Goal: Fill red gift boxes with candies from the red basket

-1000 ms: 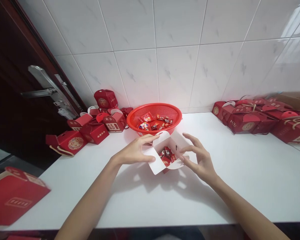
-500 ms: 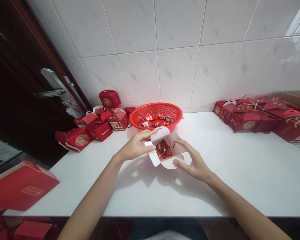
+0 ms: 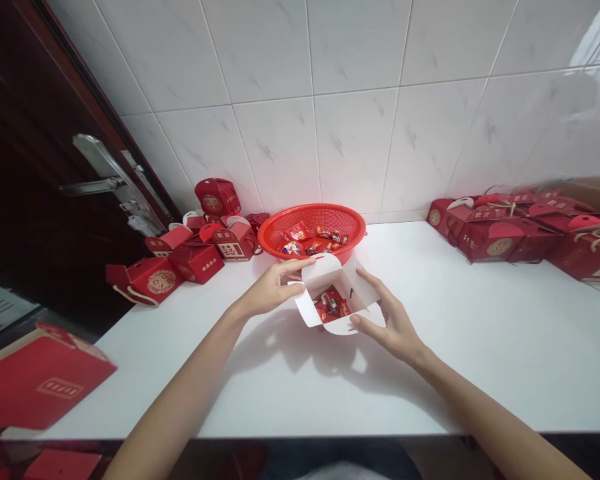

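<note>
An open candy box, white on the inside with its flaps spread, is between my two hands in front of the basket. Several wrapped sweets, red and brown, lie at its bottom. My left hand grips the box's left side, fingers behind the flaps and thumb at the left flap's upper edge. On the other side my right hand holds the right flaps, its thumb at the front flap and its fingertips at the far right edge. The outside of the box is mostly hidden.
A red plastic basket with wrapped sweets stands against the tiled wall. Red gift boxes are stacked at the left and right of the white table. A larger red box sits at the front left corner.
The box has turned and tipped slightly, and the sweets in it have shifted a little to the right. My left thumb has moved up and left along the flap.
</note>
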A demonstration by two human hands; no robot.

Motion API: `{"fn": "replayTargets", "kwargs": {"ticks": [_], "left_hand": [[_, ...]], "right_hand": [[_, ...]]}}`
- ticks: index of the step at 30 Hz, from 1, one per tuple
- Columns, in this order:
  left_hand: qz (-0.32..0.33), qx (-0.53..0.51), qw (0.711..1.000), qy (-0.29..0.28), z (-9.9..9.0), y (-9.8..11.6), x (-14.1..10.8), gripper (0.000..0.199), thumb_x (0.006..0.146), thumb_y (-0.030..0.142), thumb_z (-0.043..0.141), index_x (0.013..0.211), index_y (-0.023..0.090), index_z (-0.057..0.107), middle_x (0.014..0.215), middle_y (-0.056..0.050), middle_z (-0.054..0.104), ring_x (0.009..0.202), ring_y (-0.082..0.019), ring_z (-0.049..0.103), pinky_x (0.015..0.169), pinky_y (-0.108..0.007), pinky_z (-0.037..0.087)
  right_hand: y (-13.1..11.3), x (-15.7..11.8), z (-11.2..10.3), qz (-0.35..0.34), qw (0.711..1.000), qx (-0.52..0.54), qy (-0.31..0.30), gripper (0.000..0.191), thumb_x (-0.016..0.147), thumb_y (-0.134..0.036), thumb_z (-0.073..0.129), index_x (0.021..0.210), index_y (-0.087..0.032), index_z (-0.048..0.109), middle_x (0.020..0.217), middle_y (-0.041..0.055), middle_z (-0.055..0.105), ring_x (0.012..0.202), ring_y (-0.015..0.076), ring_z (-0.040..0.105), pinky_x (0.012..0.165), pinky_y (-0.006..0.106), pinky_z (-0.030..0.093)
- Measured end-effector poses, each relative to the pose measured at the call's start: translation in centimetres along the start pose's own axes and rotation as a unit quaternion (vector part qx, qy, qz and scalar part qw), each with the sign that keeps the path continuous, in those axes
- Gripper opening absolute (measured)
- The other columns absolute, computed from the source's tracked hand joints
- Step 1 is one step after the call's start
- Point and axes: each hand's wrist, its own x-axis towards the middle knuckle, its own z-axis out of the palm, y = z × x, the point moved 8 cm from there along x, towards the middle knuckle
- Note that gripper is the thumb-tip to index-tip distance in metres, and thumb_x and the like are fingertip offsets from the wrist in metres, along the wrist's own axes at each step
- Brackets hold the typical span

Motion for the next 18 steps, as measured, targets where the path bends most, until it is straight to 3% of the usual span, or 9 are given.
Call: {"fn": "replayTargets", "kwargs": {"ticks": [3,6,8,11,14,18], "left_hand": [[0.049,0.129,0.99,0.02,-0.7,2.0,-0.5,0.05,0.086,0.027,0.061,0.135,0.025,0.063,0.14,-0.01,0.059,0.127,-0.028,0.057,0.103,-0.043,0.053],[0.133,0.263,0.954,0.063,-0.8,5.3,-1.3,0.038,0.091,0.021,0.054,0.125,0.027,0.069,0.128,-0.009,0.059,0.123,-0.024,0.058,0.1,-0.04,0.054],[0.191,0.317,0.928,0.04,0.3,7.4,-1.7,0.037,0.095,0.016,0.045,0.119,0.025,0.072,0.114,-0.009,0.063,0.109,-0.021,0.062,0.091,-0.036,0.055],[0.232,0.363,0.901,-0.052,2.9,9.4,-1.7,0.037,0.097,0.013,0.041,0.11,0.021,0.073,0.096,-0.007,0.069,0.087,-0.018,0.064,0.076,-0.031,0.052],[0.152,0.406,0.884,-0.172,5.1,9.1,-1.0,0.032,0.09,0.007,0.045,0.091,0.019,0.074,0.087,-0.006,0.07,0.071,-0.017,0.062,0.062,-0.029,0.046],[-0.02,0.464,0.835,-0.294,6.6,6.0,0.3,0.021,0.078,0.007,0.053,0.068,0.019,0.067,0.067,-0.005,0.065,0.054,-0.018,0.055,0.048,-0.029,0.036]], "right_hand": [[-0.2,-0.2,0.3,-0.002,1.0,-0.013,-0.007,0.077,0.089,-0.044,0.071,0.156,-0.026,0.037,0.156,0.0149,0.046,0.141,0.0333,0.05,0.111,0.05,0.048],[-0.8,-0.5,0.7,-0.026,0.999,-0.047,-0.01,0.079,0.091,-0.041,0.069,0.158,-0.026,0.031,0.159,0.015,0.042,0.143,0.033,0.046,0.113,0.052,0.046],[-1.3,-0.8,1.2,-0.045,0.996,-0.076,-0.015,0.081,0.092,-0.038,0.068,0.16,-0.026,0.027,0.16,0.0154,0.04,0.144,0.0323,0.045,0.114,0.052,0.045],[-1.8,-1.1,1.6,-0.067,0.991,-0.111,-0.017,0.084,0.092,-0.036,0.067,0.161,-0.026,0.021,0.161,0.0153,0.039,0.145,0.0312,0.045,0.114,0.05,0.046],[-1.9,-1.2,1.7,-0.073,0.989,-0.124,-0.017,0.084,0.092,-0.035,0.068,0.161,-0.027,0.02,0.16,0.0147,0.04,0.144,0.0301,0.046,0.114,0.048,0.046],[-1.8,-1.2,1.8,-0.065,0.989,-0.128,-0.022,0.084,0.092,-0.034,0.066,0.162,-0.026,0.019,0.161,0.0145,0.038,0.145,0.0303,0.044,0.114,0.048,0.046]]}}
